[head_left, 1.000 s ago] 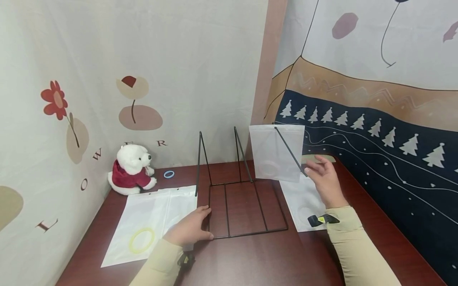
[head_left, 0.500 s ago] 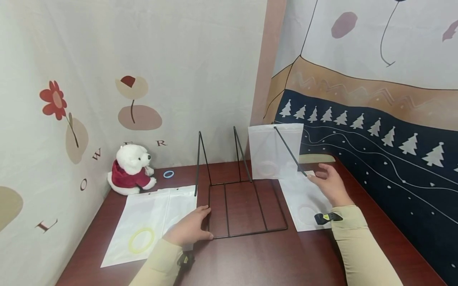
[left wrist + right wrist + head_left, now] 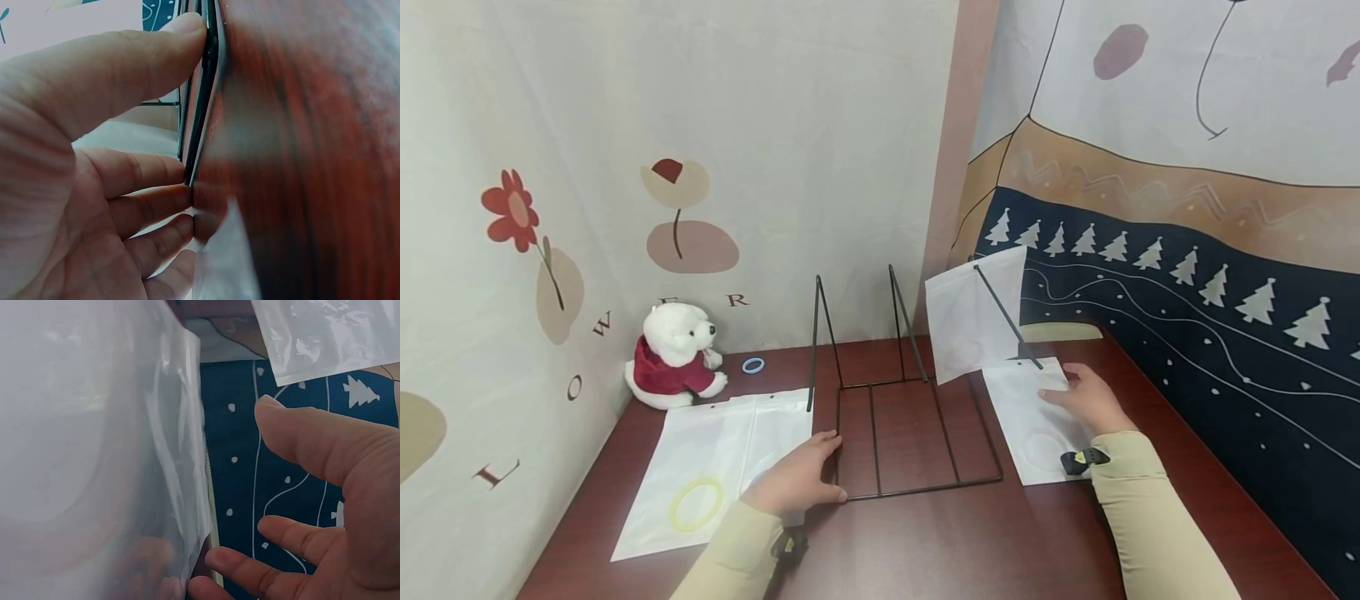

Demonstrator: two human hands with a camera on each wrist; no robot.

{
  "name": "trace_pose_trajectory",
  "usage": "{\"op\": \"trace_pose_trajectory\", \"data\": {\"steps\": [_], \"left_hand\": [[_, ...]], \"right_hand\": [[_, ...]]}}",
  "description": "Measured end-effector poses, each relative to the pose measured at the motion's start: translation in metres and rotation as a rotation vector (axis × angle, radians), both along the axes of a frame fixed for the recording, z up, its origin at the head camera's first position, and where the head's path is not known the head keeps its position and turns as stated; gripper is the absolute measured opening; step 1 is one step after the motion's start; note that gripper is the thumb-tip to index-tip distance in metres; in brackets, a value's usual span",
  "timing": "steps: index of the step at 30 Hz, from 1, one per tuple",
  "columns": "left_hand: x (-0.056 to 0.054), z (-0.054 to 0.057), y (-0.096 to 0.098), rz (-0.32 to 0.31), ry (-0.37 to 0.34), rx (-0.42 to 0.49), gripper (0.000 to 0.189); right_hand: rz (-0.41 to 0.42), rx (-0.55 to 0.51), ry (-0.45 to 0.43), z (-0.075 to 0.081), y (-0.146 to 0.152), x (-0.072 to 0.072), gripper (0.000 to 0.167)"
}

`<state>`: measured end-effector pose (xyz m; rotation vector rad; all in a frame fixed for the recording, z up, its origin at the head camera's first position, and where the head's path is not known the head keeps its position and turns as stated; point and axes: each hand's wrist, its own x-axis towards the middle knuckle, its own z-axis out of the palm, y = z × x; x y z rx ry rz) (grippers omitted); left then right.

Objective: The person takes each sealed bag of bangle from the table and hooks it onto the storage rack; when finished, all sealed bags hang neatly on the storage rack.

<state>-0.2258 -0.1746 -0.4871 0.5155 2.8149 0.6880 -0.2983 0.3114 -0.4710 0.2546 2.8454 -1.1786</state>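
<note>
A black wire rack (image 3: 917, 492) with upright prongs stands on the table. My left hand (image 3: 797, 479) rests at its front-left corner; in the left wrist view the thumb (image 3: 159, 59) and fingertips touch the thin rod (image 3: 203, 106). On the rack's right prong hangs a white translucent zip bag (image 3: 973, 321), tilted, with its right side higher. My right hand (image 3: 1093, 400) is just right of that prong's lower tip, above another flat bag (image 3: 1022, 417) with a faint ring shape inside. Its thumb and fingers are spread around nothing in the right wrist view.
Left of the rack lie overlapping white bags (image 3: 737, 442), one with a yellow ring (image 3: 697, 504) showing through. A white toy bear (image 3: 677, 358) in a red coat sits behind them, near a blue ring (image 3: 753, 365). Patterned cloth hangs behind and to the right.
My right hand has moved down and right, away from the hanging bag and the prong tip. The bag has slid back along the prong and swung from level to tilted. My left hand stays still.
</note>
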Motion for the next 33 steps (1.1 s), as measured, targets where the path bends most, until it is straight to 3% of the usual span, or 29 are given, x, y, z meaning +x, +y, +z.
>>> {"op": "trace_pose_trajectory", "data": {"steps": [23,33], "left_hand": [[-0.0004,-0.0013,0.0001,0.004,-0.008,-0.003,0.09],[-0.0008,-0.0008,0.0004,0.011,-0.016,-0.011,0.091]], "right_hand": [[0.005,0.23,-0.053,-0.0026,-0.0003,0.0091,0.076],[-0.001,0.265,-0.054,-0.0061,-0.0016,0.0073,0.074]]}}
